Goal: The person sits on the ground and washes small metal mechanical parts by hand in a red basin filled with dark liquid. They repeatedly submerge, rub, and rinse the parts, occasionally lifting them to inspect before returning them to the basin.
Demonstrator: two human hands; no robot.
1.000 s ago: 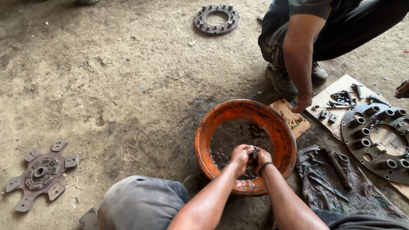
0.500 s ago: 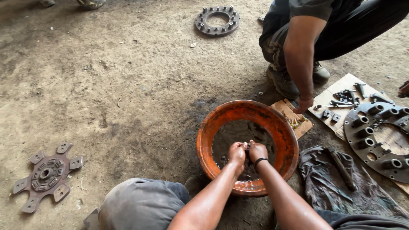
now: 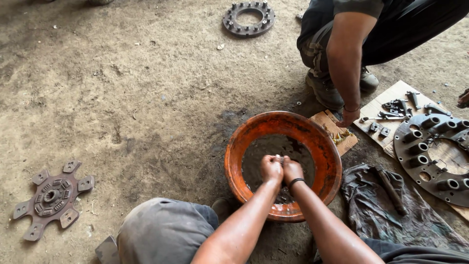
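Both hands work together inside the orange basin (image 3: 312, 142), held low over the dark, dirty liquid in its bottom. The left hand (image 3: 271, 169) and the right hand (image 3: 292, 170) are pressed knuckle to knuckle, each grip closed into a fist around something small between them. What that small part is cannot be told; only a dark sliver shows at the top of the fingers.

To do this washing step well, the part should stay just under or at the surface of the liquid directly below the grips, so that loosened grime falls into the basin and not onto the floor. Rubbing probably works best with short turns of the part between the fingers, so every face meets the liquid. A firm hold matters, I judge: wet, oily metal slips easily, and anything dropped would vanish in the murky liquid.

To the right of the grips lies a dark rag (image 3: 391, 210) with a rod-like tool (image 3: 391, 188) on it, close enough for drying. Beyond that sits a large round plate with raised bosses (image 3: 430, 156), and a cardboard sheet (image 3: 378, 105) carrying small metal pieces. Another person's hand (image 3: 348, 117) rests at the cardboard's edge, beyond the basin. Far to the left of the grips a lobed clutch disc (image 3: 51, 198) lies on the dirt floor (image 3: 146, 98), and a toothed ring (image 3: 248, 18) lies well beyond the basin.
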